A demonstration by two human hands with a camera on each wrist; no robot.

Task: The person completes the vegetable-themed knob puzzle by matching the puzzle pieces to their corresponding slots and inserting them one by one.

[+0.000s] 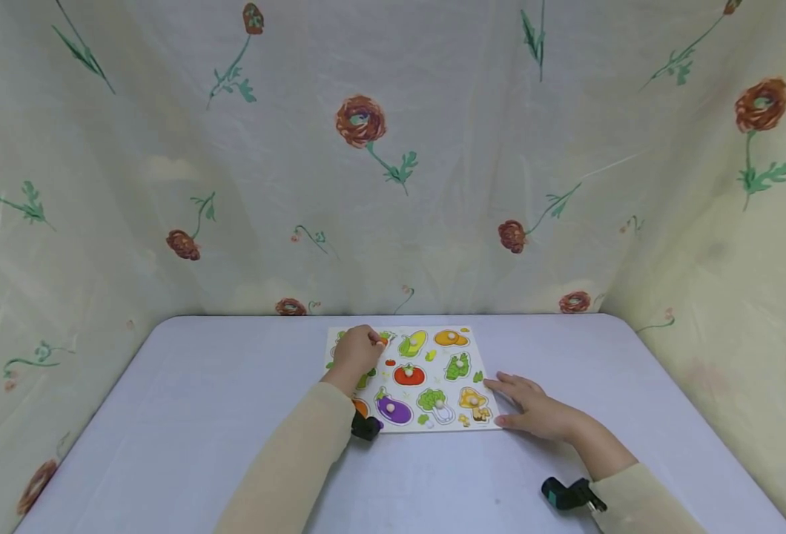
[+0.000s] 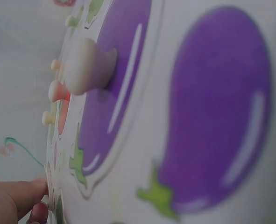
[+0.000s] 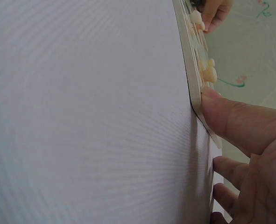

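Observation:
A wooden vegetable knob puzzle [image 1: 393,430] lies on the table. My left hand [image 1: 358,354] reaches over its upper left part; thumb and finger pinch a small orange piece with green leaves, apparently a carrot [image 1: 384,341], mostly hidden by the fingers. In the left wrist view the eggplant piece [image 2: 123,60] with its white knob is close, and the left hand [image 2: 16,200] is at the far side. My right hand [image 1: 533,408] spreads its fingers at the board's right edge. Its thumb [image 3: 236,121] touches the near right corner.
Tomato [image 1: 409,376], corn [image 1: 413,343], potato [image 1: 451,338], cabbage [image 1: 436,406] and mushroom [image 1: 474,400] pieces sit in the board. A white cloth covers the table [image 1: 233,415]. Flowered curtains [image 1: 433,222] hang behind and at both sides. Dark wrist cameras [image 1: 569,495] are on both wrists.

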